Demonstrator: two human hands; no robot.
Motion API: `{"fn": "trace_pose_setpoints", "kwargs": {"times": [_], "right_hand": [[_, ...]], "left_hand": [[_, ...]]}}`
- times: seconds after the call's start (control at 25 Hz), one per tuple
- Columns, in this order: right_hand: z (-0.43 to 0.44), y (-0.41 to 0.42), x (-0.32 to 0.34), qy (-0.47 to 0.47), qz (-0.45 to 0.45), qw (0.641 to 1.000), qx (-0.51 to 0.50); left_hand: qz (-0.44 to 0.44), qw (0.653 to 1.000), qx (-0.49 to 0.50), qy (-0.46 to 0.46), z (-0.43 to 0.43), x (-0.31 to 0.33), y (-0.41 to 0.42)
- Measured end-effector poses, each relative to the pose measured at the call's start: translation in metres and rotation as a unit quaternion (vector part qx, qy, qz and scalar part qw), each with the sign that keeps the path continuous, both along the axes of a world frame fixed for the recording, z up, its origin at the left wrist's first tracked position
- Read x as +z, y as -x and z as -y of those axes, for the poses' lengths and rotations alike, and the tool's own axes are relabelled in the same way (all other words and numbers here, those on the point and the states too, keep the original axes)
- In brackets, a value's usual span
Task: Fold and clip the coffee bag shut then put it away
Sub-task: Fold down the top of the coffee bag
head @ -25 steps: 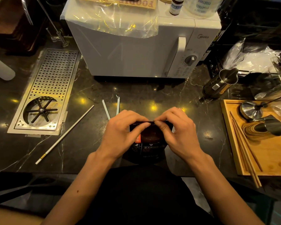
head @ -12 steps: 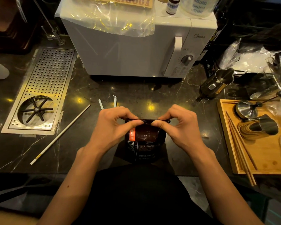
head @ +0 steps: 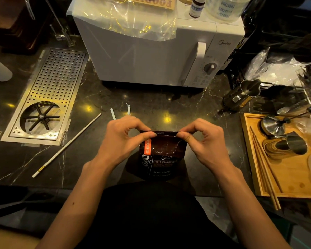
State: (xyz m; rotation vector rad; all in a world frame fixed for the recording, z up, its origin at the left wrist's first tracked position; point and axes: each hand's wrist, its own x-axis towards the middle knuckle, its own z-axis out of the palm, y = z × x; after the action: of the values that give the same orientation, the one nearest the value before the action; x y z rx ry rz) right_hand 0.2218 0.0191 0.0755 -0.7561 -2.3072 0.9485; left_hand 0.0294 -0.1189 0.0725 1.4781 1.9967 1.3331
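A person's left hand (head: 121,141) and right hand (head: 204,142) pinch the top edge of a dark coffee bag (head: 162,155), which stands upright on the black marble counter (head: 169,105) close to its near edge, directly below the camera. Thumb and forefinger of each hand are pressed together on the bag's flattened mouth, the left at its 9 o'clock corner and the right at its 3 o'clock corner, holding the top in a straight, taut line. The rest of the bag shows its orange label and white lettering below the fingers.

Just beyond the left hand, at about 11 o'clock from the bag, the pale clip (head: 120,112) lies open on the counter, its two arms partly hidden behind the knuckles. A long white stick (head: 66,145) lies at 9 o'clock, with a perforated metal drain tray (head: 48,94) beyond it. A white microwave (head: 158,51) stands at 12 o'clock, a steel jug (head: 241,97) at 2 o'clock, and a wooden tray (head: 258,169) of tools at 3 o'clock.

The work appears to be at the folding step: the mouth is flattened but no clip is on it. The next move likely calls for rolling the top down, holding the fold with one hand, and reaching the other to the clip.
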Motion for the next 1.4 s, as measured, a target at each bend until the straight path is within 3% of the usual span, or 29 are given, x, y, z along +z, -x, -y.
{"fn": "trace_pose_setpoints", "kwargs": {"times": [0.4,0.56,0.84,1.16,1.4], "right_hand": [[0.001,0.003,-0.003,0.008,-0.009,1.000,-0.007],[0.010,0.004,-0.007,0.033,-0.011,0.999,-0.009],[0.020,0.017,-0.006,0.093,-0.023,0.995,-0.012],[0.029,0.029,-0.012,0.046,-0.052,0.995,-0.066],[0.022,0.020,-0.004,0.104,-0.048,0.993,-0.017]], "left_hand": [[0.047,0.998,0.003,0.047,0.003,0.001,0.004],[0.022,0.997,-0.048,0.060,-0.006,0.006,0.000],[0.031,0.999,-0.003,0.006,-0.017,-0.001,-0.017],[0.055,0.998,-0.012,-0.004,-0.012,-0.004,-0.019],[0.054,0.998,-0.009,-0.006,-0.018,-0.003,-0.020]]}}
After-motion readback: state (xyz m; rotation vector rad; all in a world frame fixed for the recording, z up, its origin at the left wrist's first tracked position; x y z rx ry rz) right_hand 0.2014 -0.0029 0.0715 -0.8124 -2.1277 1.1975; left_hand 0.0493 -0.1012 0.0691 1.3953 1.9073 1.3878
